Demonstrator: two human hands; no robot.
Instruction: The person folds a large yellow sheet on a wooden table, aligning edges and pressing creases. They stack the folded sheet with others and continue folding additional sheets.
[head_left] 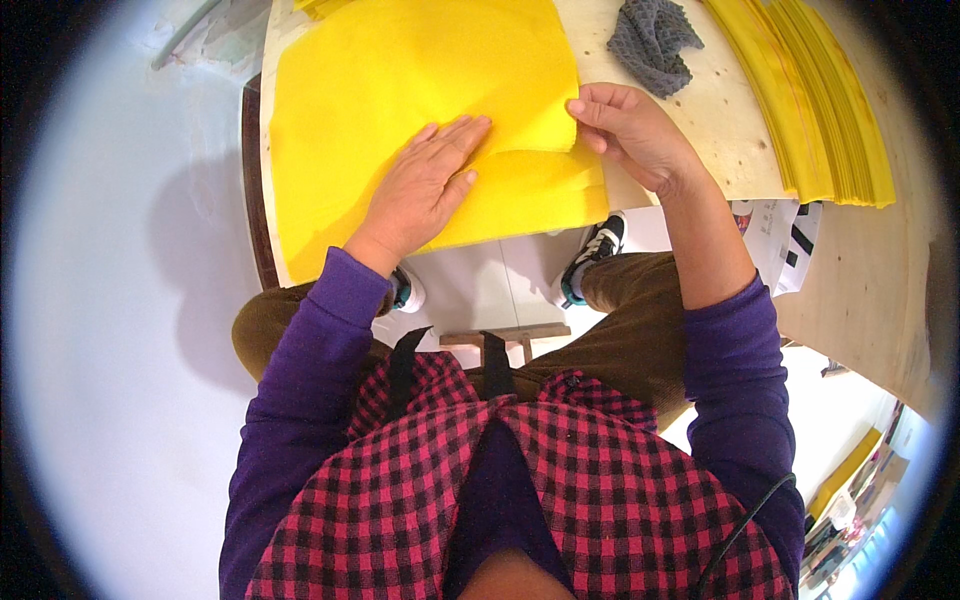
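Note:
A large yellow fabric sheet (400, 70) lies across the wooden table in front of me, its front part over another yellow layer (545, 195) that reaches the table's near edge. My left hand (425, 180) rests flat on the sheet, fingers stretched out and close together, holding nothing. At the sheet's right edge, my right hand (625, 130) pinches the fabric near its front corner between thumb and fingers. That corner is slightly raised from the layer beneath.
A crumpled dark grey cloth (655, 45) lies beyond my right hand. Tall stacks of folded yellow fabric (820, 100) stand at the right on the table (725, 130). A white wall is close on my left. My legs and shoes show below the table edge, with a wooden bar (510, 335) between them.

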